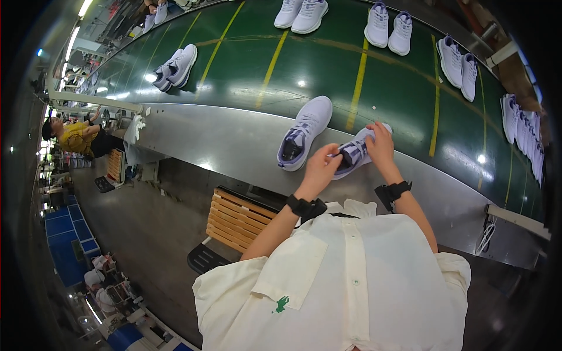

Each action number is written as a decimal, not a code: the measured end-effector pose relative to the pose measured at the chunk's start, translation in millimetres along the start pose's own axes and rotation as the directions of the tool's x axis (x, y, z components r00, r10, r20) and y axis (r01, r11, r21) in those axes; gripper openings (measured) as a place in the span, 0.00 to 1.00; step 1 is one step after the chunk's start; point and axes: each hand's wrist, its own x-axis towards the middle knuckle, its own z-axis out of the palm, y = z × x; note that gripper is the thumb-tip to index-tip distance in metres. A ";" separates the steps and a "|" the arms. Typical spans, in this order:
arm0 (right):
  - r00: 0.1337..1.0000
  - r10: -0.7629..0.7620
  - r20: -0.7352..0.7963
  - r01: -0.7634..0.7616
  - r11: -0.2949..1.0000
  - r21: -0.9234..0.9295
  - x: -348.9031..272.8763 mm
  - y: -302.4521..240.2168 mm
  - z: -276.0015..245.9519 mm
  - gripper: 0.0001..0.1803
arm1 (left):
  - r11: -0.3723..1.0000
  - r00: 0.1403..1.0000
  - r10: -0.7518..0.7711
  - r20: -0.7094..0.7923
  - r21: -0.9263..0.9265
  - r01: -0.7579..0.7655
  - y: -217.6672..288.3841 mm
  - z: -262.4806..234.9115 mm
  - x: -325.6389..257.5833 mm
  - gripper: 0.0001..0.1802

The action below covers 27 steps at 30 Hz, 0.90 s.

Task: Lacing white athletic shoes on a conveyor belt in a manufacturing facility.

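A lavender-white lace-up sneaker (pixel 353 154) with a dark purple lining lies tilted at the near edge of the green conveyor belt, over the metal ledge. My left hand (pixel 319 169) is closed at its collar, fingertips pinching by the opening. Across the forefoot, near the laces and toe, my right hand (pixel 381 151) grips the shoe from the other side. What the left fingertips hold inside the collar is partly hidden. Just left of my hands stands a matching sneaker (pixel 305 131), its heel on the ledge and its toe pointing over the belt. Both my wrists carry black bands.
The green belt (pixel 234 79) has yellow cross lines. Sneaker pairs stand on it at left (pixel 177 68), at the far side (pixel 387 29) and at right (pixel 458 67). A metal ledge (pixel 216 134) runs along its near edge. A slatted wooden chair (pixel 239 217) is at left; a person in yellow (pixel 79 136) sits beyond.
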 end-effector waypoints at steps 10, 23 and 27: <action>0.997 -0.008 0.080 -0.025 0.916 0.400 21.5 -111.4 13.4 0.13 | 0.953 0.948 -0.292 -0.127 -0.118 0.278 -3.1 -97.1 24.1 0.20; 0.873 0.315 0.371 -0.487 0.587 0.647 6.4 -112.5 82.0 0.19 | 0.982 0.949 -0.187 -0.254 -0.048 0.180 -11.6 -113.0 58.6 0.13; 0.769 0.330 0.548 -0.633 0.512 0.580 -7.6 -127.4 87.8 0.18 | 0.942 0.973 -0.155 -0.172 0.271 0.198 0.2 -149.8 68.5 0.19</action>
